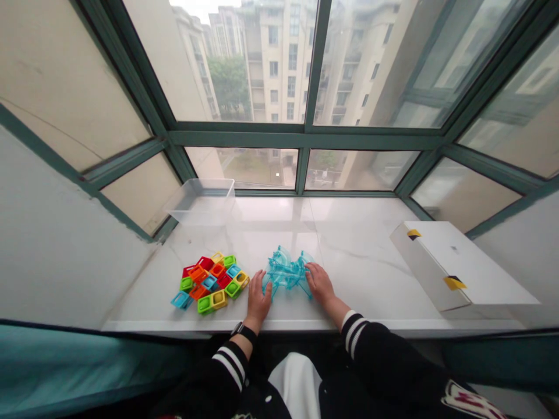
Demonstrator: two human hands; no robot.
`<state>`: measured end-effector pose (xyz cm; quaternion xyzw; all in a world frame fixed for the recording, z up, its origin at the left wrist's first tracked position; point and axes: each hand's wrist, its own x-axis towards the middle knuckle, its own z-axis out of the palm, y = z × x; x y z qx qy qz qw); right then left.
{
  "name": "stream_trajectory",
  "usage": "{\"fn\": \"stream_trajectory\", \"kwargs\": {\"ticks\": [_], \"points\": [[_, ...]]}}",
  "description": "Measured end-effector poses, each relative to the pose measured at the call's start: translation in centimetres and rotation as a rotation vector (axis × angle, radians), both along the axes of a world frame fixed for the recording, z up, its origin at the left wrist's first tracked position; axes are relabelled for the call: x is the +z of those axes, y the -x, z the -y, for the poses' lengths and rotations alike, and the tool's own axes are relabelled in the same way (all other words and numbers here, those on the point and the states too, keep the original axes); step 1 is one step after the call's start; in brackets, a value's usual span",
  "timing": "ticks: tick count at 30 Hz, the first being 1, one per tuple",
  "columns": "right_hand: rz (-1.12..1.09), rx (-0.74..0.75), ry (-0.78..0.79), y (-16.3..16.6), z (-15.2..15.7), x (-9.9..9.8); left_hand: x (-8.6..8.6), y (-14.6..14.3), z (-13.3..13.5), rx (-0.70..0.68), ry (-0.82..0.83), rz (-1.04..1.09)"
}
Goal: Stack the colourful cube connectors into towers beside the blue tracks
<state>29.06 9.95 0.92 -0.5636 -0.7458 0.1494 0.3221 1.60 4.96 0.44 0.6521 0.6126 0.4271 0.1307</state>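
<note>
The left hand (258,297) and right hand (320,284), fingers slightly curled, touch opposite sides of a translucent blue plastic construction (286,272); whether they grip it is unclear. Left of it lie multicoloured plastic square blocks (213,283); farther left, a clear plastic bin (201,201); right, a white cardboard box (458,267).

R hand (320,284) on clear blue pcs (286,272)

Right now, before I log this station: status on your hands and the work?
Left hand, right hand both resting on translucent blue curved plastic pieces. Multicoloured hollow square plastic blocks lie just beside the left hand, not touching.
</note>
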Motion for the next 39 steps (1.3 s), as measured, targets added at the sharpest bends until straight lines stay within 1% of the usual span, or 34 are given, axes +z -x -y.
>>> {"fn": "stream_trajectory", "kwargs": {"ticks": [3, 5, 8, 10, 12, 16, 18, 20, 24, 27, 32, 35, 39], "points": [[-0.082, 0.031, -0.019, 0.2, -0.8, 0.5, 0.6, 0.8, -0.8, 0.022, -0.017, 0.039], [-0.137, 0.051, -0.025, 0.0, -0.8, 0.5, 1.3, 1.5, -1.8, 0.021, -0.022, 0.058], [-0.172, -0.013, -0.069, -0.9, -0.1, 0.2, 2.5, 2.2, -3.7, -0.021, 0.004, 0.080], [-0.138, -0.060, -0.089, -1.3, 0.5, -0.2, 3.1, 2.2, -5.4, -0.079, 0.037, 0.068], [-0.077, -0.054, -0.064, -1.4, 1.0, -0.7, 3.6, 1.8, -7.5, -0.148, 0.109, 0.035], [0.043, -0.060, 0.001, -0.2, 0.8, -1.3, 3.9, 0.3, -12.0, -0.259, 0.354, 0.004], [0.071, -0.080, 0.000, 0.5, 0.5, -1.3, 3.9, -0.4, -13.7, -0.300, 0.397, 0.003], [0.083, -0.086, -0.012, 1.0, 0.3, -1.2, 3.9, -0.8, -14.7, -0.323, 0.406, -0.003], [0.086, -0.070, -0.028, 1.2, 0.3, -0.9, 3.7, -1.1, -14.9, -0.329, 0.412, -0.015], [0.076, -0.038, -0.019, 1.0, 0.4, -0.4, 3.7, -1.0, -14.4, -0.320, 0.407, -0.025], [0.071, 0.062, 0.021, 0.9, 0.7, 0.5, 3.9, -0.7, -13.1, -0.277, 0.386, -0.042], [0.017, 0.047, 0.003, 0.9, 1.1, 0.6, 4.0, -0.5, -12.2, -0.221, 0.357, -0.050], [-0.048, 0.066, 0.000, 0.7, 1.7, 0.6, 4.2, -0.3, -11.5, -0.105, 0.288, -0.050]]}}
